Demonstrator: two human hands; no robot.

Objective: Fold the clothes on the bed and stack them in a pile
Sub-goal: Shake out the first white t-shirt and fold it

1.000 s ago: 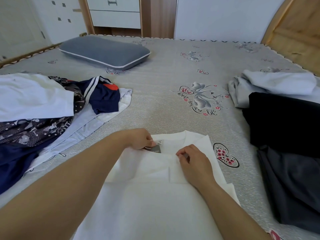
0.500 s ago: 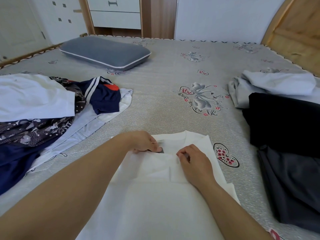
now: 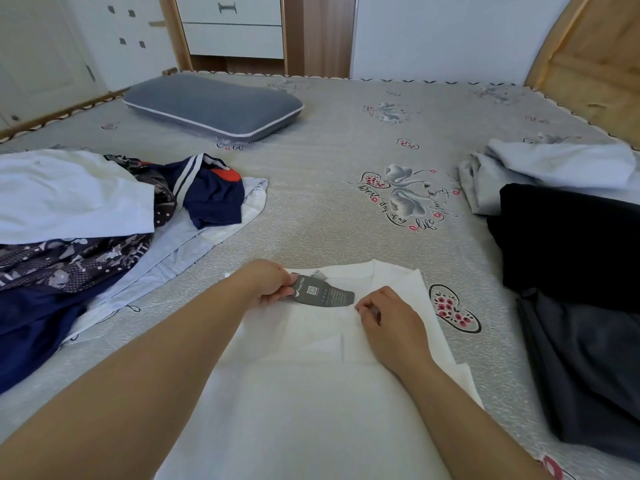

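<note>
A white T-shirt (image 3: 311, 393) lies flat on the grey printed bedsheet (image 3: 329, 209) at lower centre of the frame, collar pointing toward the top, with its sides apparently turned in over the middle. The left hand (image 3: 266, 282) pinches a dark grey hang tag (image 3: 323, 292) by its left end, thumb and fingers curled round the card; the tag lies across the neckline, probably being tucked out of the way so it won't sit as a lump in the fold. The right hand (image 3: 388, 317) rests on the cloth just right of the tag with its fingers curled in. It looks to be nipping the shirt fabric to hold the collar area steady, though whether it truly grips cloth I cannot tell.

Judging by this, the shirt is midway through folding and nothing is stacked from it yet.

Room to work is fair. Above the collar, the sheet runs open up to the grey pillow (image 3: 214, 105) at upper left. On the left edge sits a heap of unfolded clothes (image 3: 86, 220) (white, patterned and navy pieces overlapping), its nearest edge close beside the left forearm. On the right edge lie a black garment (image 3: 571, 237) and a dark grey garment (image 3: 588, 368) below it, with pale grey clothing (image 3: 554, 168) above; these lie near the shirt's right side, so a wide sweep that way could drag them.
</note>
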